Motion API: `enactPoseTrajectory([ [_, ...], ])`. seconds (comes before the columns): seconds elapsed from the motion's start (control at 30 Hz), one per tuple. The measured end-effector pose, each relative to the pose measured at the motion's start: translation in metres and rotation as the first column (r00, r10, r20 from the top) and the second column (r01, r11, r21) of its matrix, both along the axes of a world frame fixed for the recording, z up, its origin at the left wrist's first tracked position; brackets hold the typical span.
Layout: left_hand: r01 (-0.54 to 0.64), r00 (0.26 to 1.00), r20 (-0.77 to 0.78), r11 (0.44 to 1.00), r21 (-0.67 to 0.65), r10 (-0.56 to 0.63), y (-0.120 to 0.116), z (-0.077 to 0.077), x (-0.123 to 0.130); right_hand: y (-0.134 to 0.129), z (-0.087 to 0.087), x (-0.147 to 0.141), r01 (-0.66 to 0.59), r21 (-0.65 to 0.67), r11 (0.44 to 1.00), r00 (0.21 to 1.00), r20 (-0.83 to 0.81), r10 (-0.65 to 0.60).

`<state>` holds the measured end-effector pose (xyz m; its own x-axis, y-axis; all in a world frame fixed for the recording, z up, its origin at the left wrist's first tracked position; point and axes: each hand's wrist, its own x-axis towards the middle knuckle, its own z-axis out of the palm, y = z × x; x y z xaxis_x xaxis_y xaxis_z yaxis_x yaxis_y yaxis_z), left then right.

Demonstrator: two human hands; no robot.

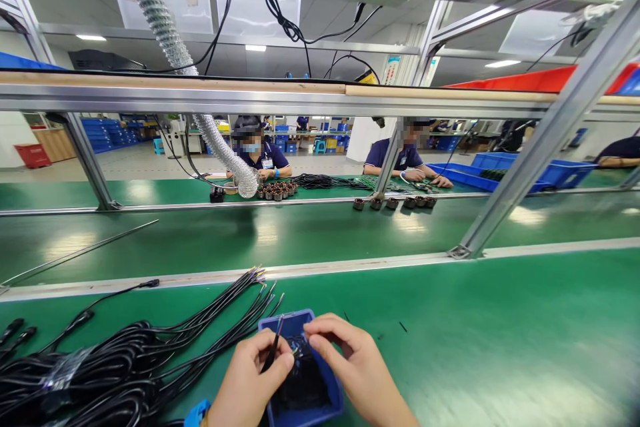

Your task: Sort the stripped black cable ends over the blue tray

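My left hand is closed on a black cable, whose thin coloured wires stick up past the fingertips. A pale wire tip also shows by the thumb. To its right, my right hand has thumb and forefinger pinched together; whatever sits between them is too small to make out. Both hands are over a blue bin, which holds a heap of small black pieces. Left of the hands lies a bundle of black cables, with stripped coloured wire ends pointing toward the bin.
A metal rail runs along the back of my green bench. Beyond it, a thin rod lies on a green surface. Copper-wound parts, blue trays and two seated co-workers are opposite. A slanted post stands at right.
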<state>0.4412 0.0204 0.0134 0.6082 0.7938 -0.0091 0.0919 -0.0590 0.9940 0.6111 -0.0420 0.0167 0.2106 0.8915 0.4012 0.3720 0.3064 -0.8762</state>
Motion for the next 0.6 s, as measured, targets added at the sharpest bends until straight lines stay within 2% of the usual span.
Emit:
enactPoseTrajectory([
  [0.2, 0.008, 1.0, -0.007, 1.0, 0.005, -0.008, -0.002, 0.002, 0.0, -0.002, 0.0, -0.004, 0.015, 0.081, 0.997, 0.997, 0.068, -0.02],
  [0.3, 0.008, 1.0, 0.004, 1.0, -0.01, -0.008, -0.002, 0.002, 0.0, -0.001, -0.004, -0.005, 0.002, 0.066, 0.998, 0.997, 0.074, -0.007],
  [0.43, 0.001, 1.0, 0.014, 1.0, 0.006, -0.001, 0.003, -0.006, 0.001, 0.003, -0.012, -0.005, -0.018, 0.038, 0.999, 0.997, 0.082, 0.015],
  [0.6, -0.01, 0.999, 0.051, 1.0, 0.027, 0.009, 0.006, -0.019, 0.002, 0.005, -0.017, -0.005, 0.068, 0.05, 0.996, 0.996, 0.062, -0.071],
])
